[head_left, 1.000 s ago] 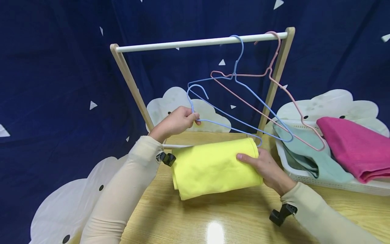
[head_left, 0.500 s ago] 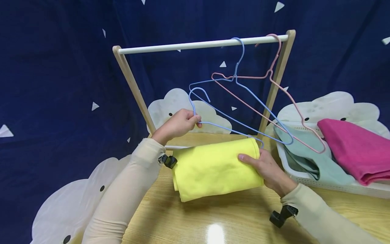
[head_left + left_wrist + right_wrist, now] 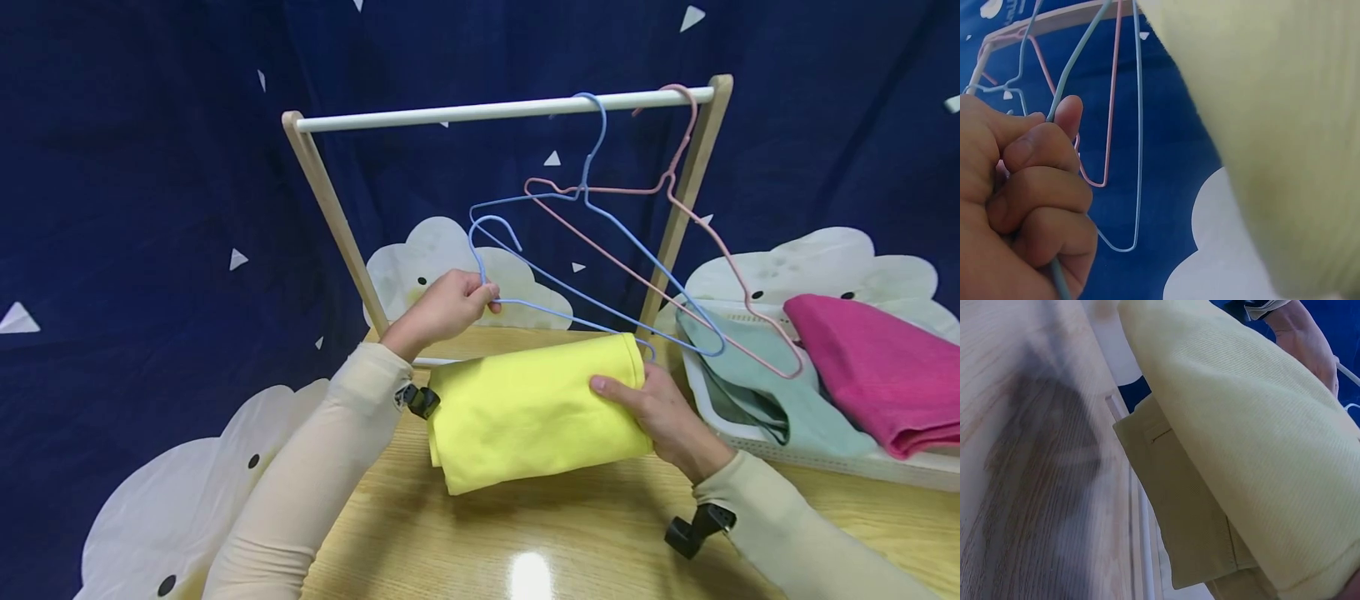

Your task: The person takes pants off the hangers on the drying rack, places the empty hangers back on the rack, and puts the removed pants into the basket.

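Observation:
My left hand [image 3: 450, 308] pinches a light blue clothes hanger [image 3: 540, 309] at its neck, just below the hook. In the left wrist view, the fingers curl round the hanger's wire [image 3: 1072, 62]. My right hand [image 3: 667, 417] grips the right edge of a folded yellow cloth [image 3: 536, 417], thumb on the front face and fingers behind. The cloth hangs across the hanger's lower part, hiding its bottom bar, while the hanger's right end shows above the cloth's upper right corner. Seen from the right wrist, several layers of the cloth [image 3: 1260, 425] hang down above the table.
Behind stands a wooden rack with a white rod [image 3: 450, 113]. A second blue hanger [image 3: 618, 224] and a pink hanger [image 3: 723, 246] hang bare on its right part. To the right, a white basket [image 3: 697, 396] holds green cloth [image 3: 787, 400] and magenta cloth [image 3: 870, 367].
The head view has shifted a little. Both hands keep their holds on the hanger and the yellow cloth, with hardly any movement between them.

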A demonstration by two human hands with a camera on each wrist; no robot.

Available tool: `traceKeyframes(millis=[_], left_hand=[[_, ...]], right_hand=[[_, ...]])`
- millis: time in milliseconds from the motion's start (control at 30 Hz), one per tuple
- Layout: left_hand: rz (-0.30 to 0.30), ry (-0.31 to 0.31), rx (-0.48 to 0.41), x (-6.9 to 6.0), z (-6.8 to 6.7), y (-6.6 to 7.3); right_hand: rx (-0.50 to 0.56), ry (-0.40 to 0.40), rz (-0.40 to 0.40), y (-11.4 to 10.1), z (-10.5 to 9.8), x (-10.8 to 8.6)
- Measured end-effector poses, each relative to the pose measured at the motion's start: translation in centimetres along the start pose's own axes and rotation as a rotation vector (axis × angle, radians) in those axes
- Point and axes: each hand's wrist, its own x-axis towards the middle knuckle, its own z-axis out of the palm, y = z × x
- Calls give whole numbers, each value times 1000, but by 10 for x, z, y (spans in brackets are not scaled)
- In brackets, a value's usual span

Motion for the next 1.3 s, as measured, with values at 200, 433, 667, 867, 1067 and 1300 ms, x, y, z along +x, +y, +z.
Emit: traceKeyframes(millis=[200, 433, 667, 867, 1067, 1300], left_hand=[[2, -11, -1, 0, 4, 0], [-25, -29, -31, 0, 10, 0], [-33, -65, -70, -2, 13, -1], [-33, -72, -84, -4, 14, -3], [-43, -63, -83, -3, 16, -9], [-59, -51, -90, -3, 20, -15]], right_hand=[[12, 3, -24, 0, 0, 0], [41, -11, -40, 2, 0, 0], [45, 7, -62, 0, 1, 1], [44, 13, -78, 1, 1, 1], [64, 6, -95, 2, 0, 1], [76, 14, -112, 3, -1, 1]])
